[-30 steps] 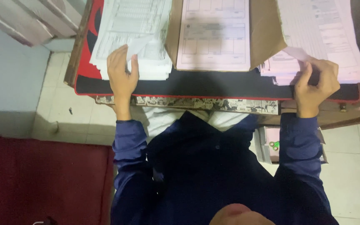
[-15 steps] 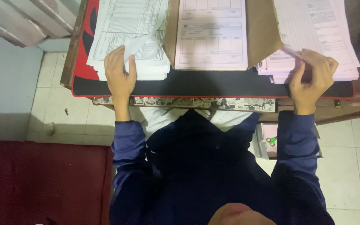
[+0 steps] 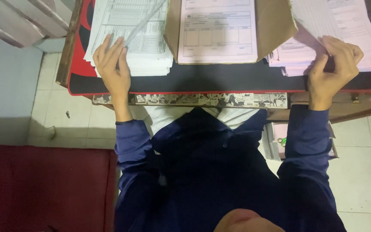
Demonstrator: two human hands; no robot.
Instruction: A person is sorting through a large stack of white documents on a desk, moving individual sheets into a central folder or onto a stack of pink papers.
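Fingers of the left hand lie flat on the white paper pile; the right hand pinches pink sheets.

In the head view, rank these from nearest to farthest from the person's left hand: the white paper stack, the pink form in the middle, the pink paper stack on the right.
1. White paper stack: under the left hand, at the desk's left end.
2. Pink form: in the middle, on the brown folder.
3. Pink paper stack: at the far right, under the right hand.
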